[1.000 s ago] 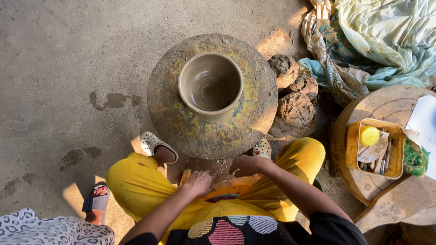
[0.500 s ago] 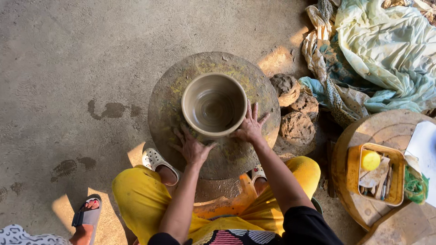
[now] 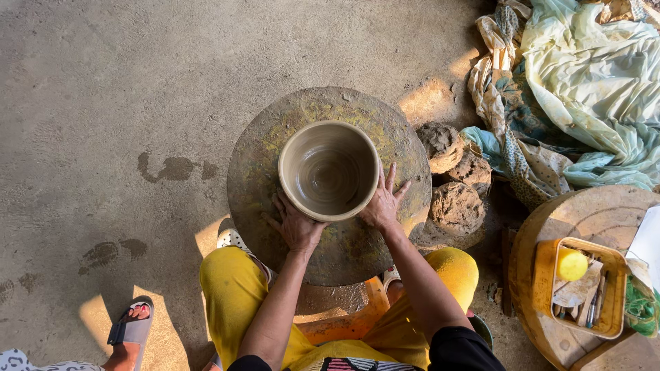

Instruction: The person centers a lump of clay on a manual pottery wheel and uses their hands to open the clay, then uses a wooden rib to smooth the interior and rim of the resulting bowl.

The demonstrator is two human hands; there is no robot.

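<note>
Both hands, left hand [image 3: 297, 227] and right hand [image 3: 382, 204], are cupping the clay bowl [image 3: 328, 170] open-palmed at the wheel's [image 3: 261, 158] near edge; shaping seems underway, calling for steady, even pressure.

A bare concrete floor [image 3: 137, 82] is filling most of the head view, rough and grey, with dark damp blotches [image 3: 172, 167] showing at the left. Warm sunlight is slanting in low, laying bright patches on the floor at the lower left and just beyond the wheel at the upper right. Crumpled pale green and patterned cloths [image 3: 584, 89] are lying heaped in the upper right corner. Three rough clay lumps [image 3: 457, 206] are sitting on the floor beside them. At the lower right a round wooden stump [image 3: 591, 213] is standing, carrying a yellow plastic tray [image 3: 605, 326] of small tools and a yellow sponge [image 3: 572, 264].
</note>
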